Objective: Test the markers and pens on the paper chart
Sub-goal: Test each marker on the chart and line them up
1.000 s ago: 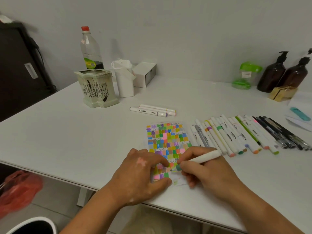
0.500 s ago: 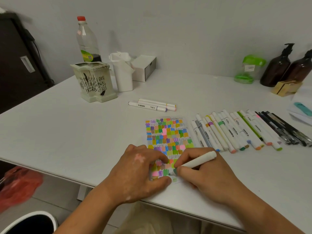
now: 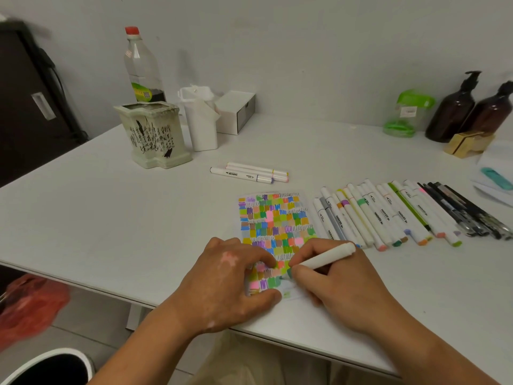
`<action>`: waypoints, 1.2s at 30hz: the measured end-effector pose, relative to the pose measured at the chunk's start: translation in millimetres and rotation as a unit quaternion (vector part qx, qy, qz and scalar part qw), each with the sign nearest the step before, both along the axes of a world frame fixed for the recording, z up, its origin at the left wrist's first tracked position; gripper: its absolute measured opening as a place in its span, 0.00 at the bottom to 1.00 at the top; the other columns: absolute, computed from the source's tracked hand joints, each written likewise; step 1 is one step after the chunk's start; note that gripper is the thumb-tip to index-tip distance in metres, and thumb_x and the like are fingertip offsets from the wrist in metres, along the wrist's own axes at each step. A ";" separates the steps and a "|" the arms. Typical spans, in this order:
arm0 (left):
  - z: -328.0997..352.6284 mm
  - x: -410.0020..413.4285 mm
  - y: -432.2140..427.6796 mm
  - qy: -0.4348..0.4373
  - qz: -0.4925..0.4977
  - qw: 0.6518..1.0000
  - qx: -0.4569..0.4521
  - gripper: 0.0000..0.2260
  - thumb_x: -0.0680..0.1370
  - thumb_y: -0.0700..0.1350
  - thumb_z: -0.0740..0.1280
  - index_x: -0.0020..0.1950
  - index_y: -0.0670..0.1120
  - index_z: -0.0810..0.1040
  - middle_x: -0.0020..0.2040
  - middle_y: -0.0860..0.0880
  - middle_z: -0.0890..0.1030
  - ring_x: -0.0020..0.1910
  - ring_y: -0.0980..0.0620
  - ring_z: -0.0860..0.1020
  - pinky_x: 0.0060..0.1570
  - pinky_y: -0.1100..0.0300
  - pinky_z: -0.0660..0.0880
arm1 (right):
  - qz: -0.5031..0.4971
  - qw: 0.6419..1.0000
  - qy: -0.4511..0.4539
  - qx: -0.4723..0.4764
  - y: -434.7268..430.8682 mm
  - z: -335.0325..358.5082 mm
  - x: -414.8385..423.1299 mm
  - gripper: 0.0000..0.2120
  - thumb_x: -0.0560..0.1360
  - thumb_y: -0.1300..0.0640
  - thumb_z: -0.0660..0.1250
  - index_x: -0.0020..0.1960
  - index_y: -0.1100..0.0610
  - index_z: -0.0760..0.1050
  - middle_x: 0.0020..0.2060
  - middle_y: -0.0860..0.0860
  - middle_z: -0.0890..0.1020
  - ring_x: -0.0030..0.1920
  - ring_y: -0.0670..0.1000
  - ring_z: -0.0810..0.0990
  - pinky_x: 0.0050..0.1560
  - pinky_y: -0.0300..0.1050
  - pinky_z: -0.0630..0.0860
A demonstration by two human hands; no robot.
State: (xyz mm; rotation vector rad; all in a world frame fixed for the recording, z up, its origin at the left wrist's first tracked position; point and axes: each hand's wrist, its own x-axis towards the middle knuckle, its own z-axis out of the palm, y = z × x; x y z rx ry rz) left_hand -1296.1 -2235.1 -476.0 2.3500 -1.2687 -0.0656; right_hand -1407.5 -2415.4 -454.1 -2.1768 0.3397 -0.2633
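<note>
The paper chart [image 3: 274, 220], filled with small coloured patches, lies on the white table [image 3: 111, 226] near its front edge. My left hand [image 3: 227, 284] presses flat on the chart's lower left part, fingers spread. My right hand [image 3: 341, 284] grips a white marker [image 3: 327, 258] whose green tip touches the chart's bottom rows. A row of white markers [image 3: 383, 218] lies to the right of the chart, with several dark pens [image 3: 466, 215] beyond them. Three more white markers [image 3: 249, 173] lie behind the chart.
A patterned ceramic pot [image 3: 152, 134], a plastic bottle [image 3: 141, 68], a white holder [image 3: 201, 120] and a white box [image 3: 236, 112] stand at the back left. Two brown pump bottles [image 3: 472, 107] and a green-lidded jar [image 3: 405, 115] stand at the back right. A red bag [image 3: 27, 307] lies on the floor.
My right hand has shifted the marker tip slightly left and down along the chart's bottom rows. My left hand stays pressed on the paper. The camera view has shifted a little.
</note>
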 end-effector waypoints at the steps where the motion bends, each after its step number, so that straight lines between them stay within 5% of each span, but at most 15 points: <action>1: -0.2 0.1 0.1 0.001 0.000 1.000 -0.001 0.22 0.70 0.71 0.67 0.60 0.63 0.77 0.48 0.69 0.70 0.48 0.76 0.67 0.46 0.76 0.62 | -0.004 1.000 -0.001 0.000 -0.1 0.2 0.0 0.04 0.72 0.55 0.73 0.38 0.49 0.82 0.28 0.40 0.81 0.29 0.41 0.78 0.29 0.32 0.70; 11: -5.3 1.8 0.9 0.003 -0.004 1.000 0.006 0.23 0.70 0.71 0.66 0.61 0.64 0.75 0.50 0.69 0.69 0.49 0.74 0.67 0.46 0.76 0.63 | -0.002 1.000 -0.005 -0.010 -1.5 -5.1 0.6 0.06 0.71 0.56 0.74 0.37 0.48 0.81 0.30 0.40 0.81 0.31 0.39 0.78 0.28 0.30 0.70; 14: -4.8 4.7 1.9 0.048 0.007 0.999 -0.019 0.21 0.75 0.66 0.64 0.67 0.64 0.72 0.55 0.70 0.69 0.55 0.68 0.70 0.50 0.73 0.69 | -0.026 0.989 -0.065 0.127 -6.8 -5.5 0.8 0.02 0.69 0.55 0.72 0.38 0.51 0.82 0.27 0.49 0.80 0.26 0.45 0.75 0.26 0.36 0.70; 17: -0.3 9.7 5.6 0.195 -0.002 0.973 -0.127 0.20 0.82 0.54 0.54 0.74 0.59 0.68 0.66 0.64 0.72 0.64 0.64 0.73 0.57 0.67 0.76 | -0.066 0.941 -0.123 0.309 -16.0 -6.0 0.8 0.01 0.66 0.57 0.70 0.36 0.55 0.80 0.27 0.56 0.77 0.26 0.52 0.73 0.24 0.43 0.69; 20: 5.6 10.1 8.0 0.251 -0.014 0.949 -0.189 0.21 0.81 0.53 0.54 0.75 0.58 0.66 0.66 0.63 0.73 0.65 0.65 0.73 0.55 0.68 0.78 | -0.048 0.934 -0.138 0.327 -18.8 -0.7 3.0 0.04 0.66 0.55 0.73 0.36 0.55 0.80 0.29 0.55 0.78 0.28 0.51 0.74 0.25 0.42 0.70; 24: 7.3 10.4 7.2 0.269 -0.002 0.937 -0.224 0.22 0.79 0.54 0.56 0.73 0.64 0.63 0.55 0.66 0.79 0.62 0.66 0.76 0.51 0.71 0.77 | 0.011 0.958 -0.141 0.250 -22.0 14.6 16.6 0.09 0.65 0.51 0.74 0.41 0.56 0.82 0.28 0.55 0.79 0.29 0.52 0.76 0.28 0.41 0.73; 29: 9.2 9.5 7.6 0.286 0.005 0.930 -0.231 0.09 0.80 0.53 0.60 0.60 0.54 0.68 0.55 0.59 0.84 0.57 0.59 0.81 0.43 0.65 0.80 | 0.055 0.938 -0.140 0.313 -18.6 17.2 32.4 0.03 0.69 0.60 0.69 0.39 0.55 0.81 0.30 0.57 0.80 0.30 0.52 0.77 0.27 0.42 0.73; 36: 9.1 10.2 9.1 0.273 0.030 0.931 -0.241 0.12 0.75 0.58 0.64 0.50 0.51 0.77 0.51 0.63 0.84 0.52 0.62 0.83 0.39 0.70 0.78 | 0.070 0.938 -0.139 0.311 -17.9 1.7 29.0 0.07 0.67 0.52 0.73 0.43 0.55 0.83 0.33 0.56 0.83 0.32 0.51 0.80 0.27 0.40 0.73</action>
